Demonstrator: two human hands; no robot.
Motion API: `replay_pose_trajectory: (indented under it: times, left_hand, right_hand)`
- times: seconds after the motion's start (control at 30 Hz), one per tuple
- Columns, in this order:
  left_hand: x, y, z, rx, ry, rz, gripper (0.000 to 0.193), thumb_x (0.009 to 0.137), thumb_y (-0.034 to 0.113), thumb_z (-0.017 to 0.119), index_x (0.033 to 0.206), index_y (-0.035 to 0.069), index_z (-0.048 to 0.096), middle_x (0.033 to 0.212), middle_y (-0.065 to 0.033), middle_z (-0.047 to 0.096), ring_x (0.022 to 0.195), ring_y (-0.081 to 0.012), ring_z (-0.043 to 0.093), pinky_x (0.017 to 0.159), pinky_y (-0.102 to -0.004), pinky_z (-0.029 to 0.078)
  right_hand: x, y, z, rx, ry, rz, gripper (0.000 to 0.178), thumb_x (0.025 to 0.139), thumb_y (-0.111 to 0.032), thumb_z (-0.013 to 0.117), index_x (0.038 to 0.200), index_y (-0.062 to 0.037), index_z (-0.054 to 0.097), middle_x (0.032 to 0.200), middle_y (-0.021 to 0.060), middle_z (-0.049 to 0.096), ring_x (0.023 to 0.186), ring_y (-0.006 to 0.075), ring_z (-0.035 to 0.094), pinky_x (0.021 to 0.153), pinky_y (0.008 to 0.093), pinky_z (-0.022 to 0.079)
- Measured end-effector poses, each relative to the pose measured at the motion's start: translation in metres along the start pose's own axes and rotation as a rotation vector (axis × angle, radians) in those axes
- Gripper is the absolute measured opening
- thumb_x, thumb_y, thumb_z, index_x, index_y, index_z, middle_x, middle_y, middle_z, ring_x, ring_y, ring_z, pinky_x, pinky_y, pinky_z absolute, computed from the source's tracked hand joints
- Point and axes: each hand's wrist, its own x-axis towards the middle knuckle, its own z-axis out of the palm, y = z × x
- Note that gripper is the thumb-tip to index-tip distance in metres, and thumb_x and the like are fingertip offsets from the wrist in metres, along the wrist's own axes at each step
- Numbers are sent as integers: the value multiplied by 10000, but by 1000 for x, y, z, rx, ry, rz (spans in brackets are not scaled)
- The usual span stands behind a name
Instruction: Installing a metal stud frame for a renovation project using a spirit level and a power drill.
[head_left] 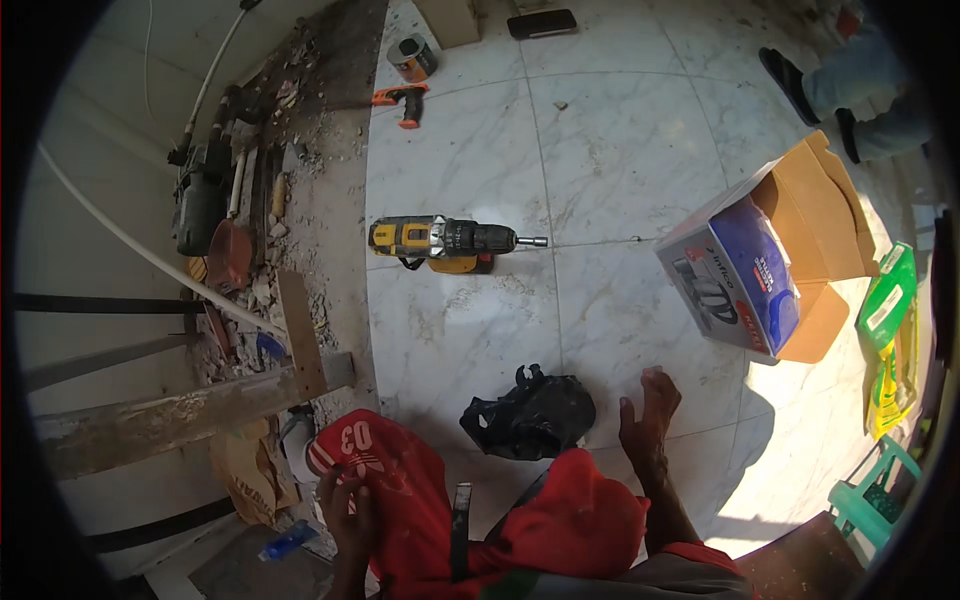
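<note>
Head view: low in the frame, the left hand [347,503] is closed on a red cloth [420,500], a jersey-like garment with white trim, pinching its edge at lower left. The right hand [648,425] hangs open just right of centre, fingers spread and empty, above the marble tile floor [620,150]. Between the two hands, just beside the cloth's upper edge, lies a crumpled black plastic bag [530,415]; the right hand is near it but apart from it. A dark strap [461,530] runs down over the cloth at the bottom of the frame.

Further up, at the centre, a yellow and black cordless drill [445,242] lies on its side, bit pointing right. To the right stands an open cardboard box [770,265] with a blue and grey printed face.

By my reading, the cloth is being gathered or sorted at the lap while the free hand goes toward the bag. Taking the bag would call for lowering that hand leftward and closing on its crumpled top.
</note>
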Motion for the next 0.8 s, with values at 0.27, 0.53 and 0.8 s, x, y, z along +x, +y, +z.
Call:
replay_pose_trajectory:
  times: [0.27, 0.53, 0.8]
  left_hand:
    - [-45, 10, -82, 96, 461, -86, 142, 765, 15, 613, 903, 4, 579, 1141, -203, 485, 1112, -355, 462, 916, -430, 376]
    - [0, 27, -113, -103, 401, 176, 189, 742, 66, 660, 916, 31, 594, 1073, -160, 539, 1042, -341, 509, 846, -408, 421]
    - [-65, -61, -30, -162, 69, 256, 228, 758, 172, 679, 933, 51, 598, 1022, -114, 586, 976, -295, 555, 842, -388, 421]
  right_hand:
    - [222, -215, 43, 9, -84, -778, 755, 654, -273, 755, 1266, -13, 398, 1201, 197, 440, 1118, 358, 426, 892, 458, 376]
    - [223, -223, 79, -261, -387, -554, 671, 653, -264, 758, 1206, -56, 439, 1017, 152, 559, 897, 333, 581, 761, 410, 475]
    - [143, -247, 41, -346, -423, -1152, 615, 584, -110, 767, 1136, -106, 497, 993, 74, 575, 896, 253, 562, 768, 381, 428]
